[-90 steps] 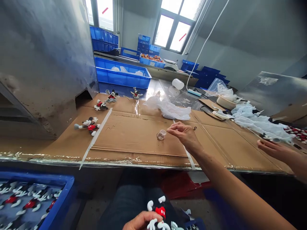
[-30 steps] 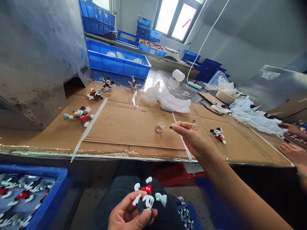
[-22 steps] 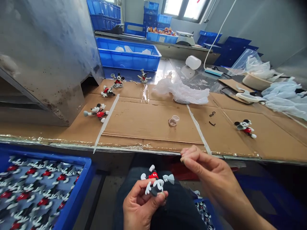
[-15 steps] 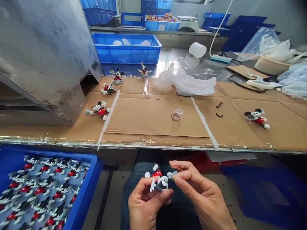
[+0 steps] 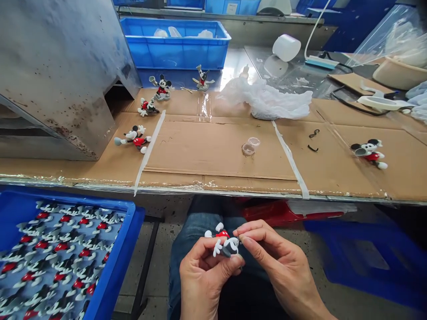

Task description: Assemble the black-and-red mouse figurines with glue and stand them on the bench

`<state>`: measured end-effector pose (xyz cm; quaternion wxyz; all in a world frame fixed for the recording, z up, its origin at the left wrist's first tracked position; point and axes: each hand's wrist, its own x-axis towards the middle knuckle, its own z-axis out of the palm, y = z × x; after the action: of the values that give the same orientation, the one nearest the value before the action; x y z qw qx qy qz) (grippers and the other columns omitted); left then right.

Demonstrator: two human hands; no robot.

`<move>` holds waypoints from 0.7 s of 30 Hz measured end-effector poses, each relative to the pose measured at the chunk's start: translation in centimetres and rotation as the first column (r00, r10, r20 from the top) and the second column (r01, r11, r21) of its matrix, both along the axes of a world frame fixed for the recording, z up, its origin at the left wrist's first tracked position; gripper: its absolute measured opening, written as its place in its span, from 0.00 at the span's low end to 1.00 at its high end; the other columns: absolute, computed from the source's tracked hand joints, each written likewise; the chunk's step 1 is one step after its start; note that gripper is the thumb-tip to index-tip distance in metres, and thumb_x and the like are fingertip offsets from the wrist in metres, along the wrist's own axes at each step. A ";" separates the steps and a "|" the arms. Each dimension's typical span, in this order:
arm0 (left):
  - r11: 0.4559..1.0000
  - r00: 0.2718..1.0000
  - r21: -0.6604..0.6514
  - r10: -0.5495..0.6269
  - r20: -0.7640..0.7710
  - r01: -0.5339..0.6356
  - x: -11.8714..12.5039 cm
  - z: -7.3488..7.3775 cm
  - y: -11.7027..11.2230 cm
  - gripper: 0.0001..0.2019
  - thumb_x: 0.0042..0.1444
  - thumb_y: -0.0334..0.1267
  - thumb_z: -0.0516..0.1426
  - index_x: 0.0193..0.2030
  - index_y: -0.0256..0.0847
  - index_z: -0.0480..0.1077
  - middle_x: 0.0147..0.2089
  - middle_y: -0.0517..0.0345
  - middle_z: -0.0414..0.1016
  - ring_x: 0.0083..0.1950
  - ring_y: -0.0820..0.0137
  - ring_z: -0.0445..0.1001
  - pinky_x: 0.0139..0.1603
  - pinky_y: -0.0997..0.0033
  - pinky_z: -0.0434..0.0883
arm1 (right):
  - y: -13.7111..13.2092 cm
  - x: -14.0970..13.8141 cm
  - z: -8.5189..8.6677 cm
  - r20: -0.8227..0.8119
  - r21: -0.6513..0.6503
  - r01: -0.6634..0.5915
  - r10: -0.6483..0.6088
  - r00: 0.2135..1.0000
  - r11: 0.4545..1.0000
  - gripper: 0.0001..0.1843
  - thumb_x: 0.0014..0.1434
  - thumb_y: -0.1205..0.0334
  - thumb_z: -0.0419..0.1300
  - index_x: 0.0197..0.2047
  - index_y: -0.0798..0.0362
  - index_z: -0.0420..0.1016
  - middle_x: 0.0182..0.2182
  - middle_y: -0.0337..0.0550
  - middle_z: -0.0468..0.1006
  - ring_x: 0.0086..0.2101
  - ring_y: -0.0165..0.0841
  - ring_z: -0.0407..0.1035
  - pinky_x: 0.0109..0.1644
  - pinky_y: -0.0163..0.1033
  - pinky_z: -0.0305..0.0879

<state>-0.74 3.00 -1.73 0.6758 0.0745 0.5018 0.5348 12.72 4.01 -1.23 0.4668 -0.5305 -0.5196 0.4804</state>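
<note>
My left hand [image 5: 205,271] is closed around a small mouse figurine [image 5: 223,234] with red shorts, white gloves and a black-and-white head. The figurine lies tilted over the lap, its feet pointing up and left. My right hand [image 5: 280,253] pinches at the figurine's right side, near its head. Between those fingertips is a small grey part, now almost wholly covered; whether it is joined to the figurine cannot be seen. Lower left stands a blue crate [image 5: 128,240] filled with rows of similar figurines [image 5: 62,246].
On the cardboard-covered bench [image 5: 200,146] lie a mouse figurine [image 5: 370,153] at right and several at left. A small round clear container [image 5: 249,147], black curved bits [image 5: 313,134] and a plastic bag [image 5: 276,100] lie there too. A metal housing [image 5: 63,71] bounds the left.
My right fingertips have come in closer to the figurine, and the grey part that showed between them is now mostly covered. The view has tipped downward slightly.
</note>
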 end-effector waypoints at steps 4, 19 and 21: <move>1.000 1.000 0.006 -0.016 -0.014 0.016 -0.1 0.1 0.0 0.16 0.30 0.36 0.76 0.27 0.37 0.79 0.26 0.58 0.82 0.25 0.69 0.80 0.25 0.79 0.76 | 0.1 -0.2 0.1 0.010 0.004 -0.003 0.003 1.000 1.000 0.06 0.64 0.61 0.64 0.34 0.46 0.81 0.37 0.38 0.78 0.41 0.31 0.73 0.47 0.30 0.68; 1.000 1.000 0.021 -0.021 -0.017 0.022 -0.2 0.3 -0.2 0.14 0.32 0.33 0.75 0.28 0.38 0.79 0.27 0.59 0.82 0.26 0.69 0.80 0.27 0.77 0.76 | -0.2 -0.5 0.1 0.023 0.018 0.030 -0.030 0.999 0.999 0.06 0.63 0.63 0.64 0.33 0.47 0.80 0.37 0.38 0.77 0.40 0.30 0.72 0.45 0.27 0.70; 0.999 0.999 0.020 -0.029 -0.014 0.029 -0.2 0.3 -0.2 0.14 0.33 0.34 0.75 0.27 0.38 0.79 0.27 0.60 0.82 0.26 0.69 0.80 0.27 0.77 0.76 | -0.2 -0.6 0.2 0.026 0.020 0.029 -0.030 0.999 0.999 0.06 0.63 0.64 0.64 0.33 0.47 0.80 0.36 0.39 0.77 0.40 0.30 0.72 0.45 0.27 0.71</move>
<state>-0.98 2.78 -1.47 0.6792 0.0923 0.4999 0.5294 12.14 3.81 -1.07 0.4721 -0.5398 -0.5224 0.4613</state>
